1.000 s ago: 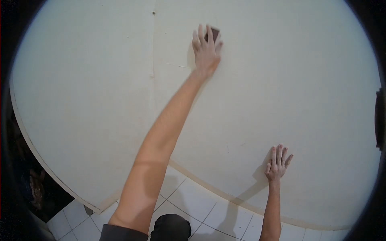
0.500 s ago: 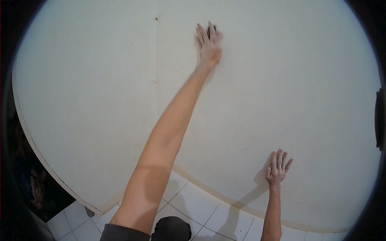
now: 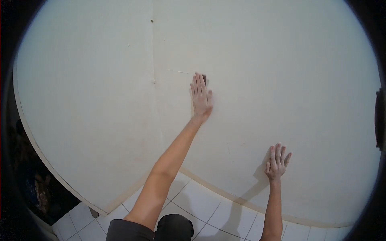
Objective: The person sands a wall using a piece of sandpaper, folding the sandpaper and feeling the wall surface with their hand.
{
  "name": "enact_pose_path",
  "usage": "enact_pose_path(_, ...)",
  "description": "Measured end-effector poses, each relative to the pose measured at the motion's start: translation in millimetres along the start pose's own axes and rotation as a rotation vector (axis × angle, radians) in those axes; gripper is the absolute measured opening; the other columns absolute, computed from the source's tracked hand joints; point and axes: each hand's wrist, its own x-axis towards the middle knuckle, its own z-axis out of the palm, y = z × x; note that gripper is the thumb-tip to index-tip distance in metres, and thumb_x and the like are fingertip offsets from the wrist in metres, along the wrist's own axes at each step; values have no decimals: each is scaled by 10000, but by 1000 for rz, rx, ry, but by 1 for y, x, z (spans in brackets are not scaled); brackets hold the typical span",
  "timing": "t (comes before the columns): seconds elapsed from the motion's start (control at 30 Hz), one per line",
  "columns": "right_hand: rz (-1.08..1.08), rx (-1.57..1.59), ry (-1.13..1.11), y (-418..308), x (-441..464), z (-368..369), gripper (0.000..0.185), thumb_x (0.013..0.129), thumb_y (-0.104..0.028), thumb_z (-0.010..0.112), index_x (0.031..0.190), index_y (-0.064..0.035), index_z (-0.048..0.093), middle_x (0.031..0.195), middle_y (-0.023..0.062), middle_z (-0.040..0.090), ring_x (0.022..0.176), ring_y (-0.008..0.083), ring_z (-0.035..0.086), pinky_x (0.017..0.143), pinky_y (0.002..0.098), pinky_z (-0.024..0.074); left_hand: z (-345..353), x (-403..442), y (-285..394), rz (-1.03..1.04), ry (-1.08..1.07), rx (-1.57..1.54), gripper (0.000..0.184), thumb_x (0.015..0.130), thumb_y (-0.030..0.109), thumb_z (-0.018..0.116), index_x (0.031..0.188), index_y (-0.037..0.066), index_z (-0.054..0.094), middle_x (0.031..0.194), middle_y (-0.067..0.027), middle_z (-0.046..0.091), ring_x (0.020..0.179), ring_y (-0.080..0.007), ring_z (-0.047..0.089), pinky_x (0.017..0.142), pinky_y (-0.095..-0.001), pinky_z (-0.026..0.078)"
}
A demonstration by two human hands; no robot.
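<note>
My left hand (image 3: pixel 202 98) lies flat against the off-white wall (image 3: pixel 261 80), with its fingers pointing up and close together. Under it is a piece of sandpaper (image 3: pixel 204 78), pressed to the wall; only a dark brown edge shows between the index finger and thumb, and my palm covers the rest. Lower and to the right, my right hand (image 3: pixel 276 164) rests on the wall with fingers spread and nothing in it. Whitish powder coats its fingers.
A vertical seam with a small hole (image 3: pixel 152 21) runs down the wall. Beige skirting (image 3: pixel 213 190) meets white floor tiles (image 3: pixel 197 201). At left, past the wall's edge, is a dark opening with indistinct items (image 3: pixel 40 193). My knee (image 3: pixel 174 227) shows below.
My left hand has slid down the wall with the sandpaper, from near the top to about mid-height, and its elbow has bent. My right hand stays in about the same place.
</note>
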Motion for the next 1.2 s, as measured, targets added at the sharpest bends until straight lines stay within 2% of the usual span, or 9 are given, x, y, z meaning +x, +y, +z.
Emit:
enact_pose_path(0.17, -2, 6, -5, 1, 3, -2, 560, 1027, -315, 297, 1517, -166, 523, 1617, 67, 440, 1549, 291, 303, 1281, 595, 101, -6, 161, 0, -50, 139, -52, 686, 1110, 352, 300, 1640, -5, 49, 1731, -176, 24, 1602, -323, -6, 1287, -469, -19)
enact_pose_path(0.3, -4, 22, 8, 1, 1, 0, 556, 1045, -337, 286, 1517, -160, 522, 1617, 71, 439, 1551, 292, 299, 1281, 595, 93, -14, 196, 0, -5, 108, -93, 664, 1116, 346, 275, 1639, -6, 67, 1730, -170, 51, 1601, -323, 27, 1290, -454, -5)
enact_pose_path(0.43, -13, 12, 20, 1, -1, 3, 558, 1060, -354, 270, 1511, -150, 527, 1610, 73, 449, 1549, 293, 303, 1282, 589, 93, -1, 77, -16, 155, 47, -8, 671, 1093, 271, 359, 1637, -15, 88, 1723, -178, 106, 1596, -332, 79, 1291, -455, 41)
enact_pose_path(0.6, -8, 13, 16, 3, -4, 1, 555, 1065, -338, 257, 1510, -148, 529, 1601, 75, 461, 1543, 295, 315, 1287, 574, 96, 33, -185, -29, -37, -155, 6, 787, 976, 206, 467, 1606, -96, 105, 1695, -280, 113, 1585, -413, 79, 1276, -527, 41)
enact_pose_path(0.67, 5, 16, 14, 4, -7, 3, 559, 1069, -341, 244, 1509, -148, 529, 1600, 75, 463, 1541, 295, 320, 1287, 571, 97, 45, -217, -15, -152, -99, -46, 802, 971, 222, 468, 1607, -96, 97, 1697, -282, 97, 1588, -417, 53, 1269, -541, 8)
enact_pose_path(0.77, -6, -1, 36, 5, -1, 2, 570, 1076, -354, 222, 1509, -146, 529, 1598, 74, 466, 1540, 291, 323, 1287, 569, 97, 55, -184, 8, -289, 84, -93, 771, 1015, 268, 417, 1629, -47, 73, 1712, -251, 56, 1595, -393, 4, 1264, -536, -32)
enact_pose_path(0.9, 0, -6, 33, 2, 3, -1, 588, 1083, -380, 200, 1509, -142, 528, 1598, 73, 465, 1541, 286, 321, 1288, 569, 92, 40, -10, -1, -328, 227, -76, 676, 1114, 404, 292, 1653, 42, 105, 1731, -184, 9, 1604, -321, -20, 1271, -517, -41)
enact_pose_path(1.03, -17, 4, 55, -1, 7, -5, 564, 1066, -335, 239, 1507, -144, 533, 1603, 78, 458, 1544, 285, 316, 1289, 568, 82, -3, 132, -8, -256, 216, -233, 697, 1113, 422, 248, 1641, -4, 88, 1727, -201, 15, 1602, -329, -16, 1276, -487, -39)
enact_pose_path(1.2, 0, 11, 50, -1, 4, -3, 552, 1039, -271, 272, 1510, -148, 532, 1608, 75, 452, 1546, 277, 313, 1291, 563, 74, -3, 87, -19, -96, 140, -117, 670, 1116, 399, 226, 1644, 8, 91, 1728, -195, 33, 1603, -324, -11, 1279, -473, -31)
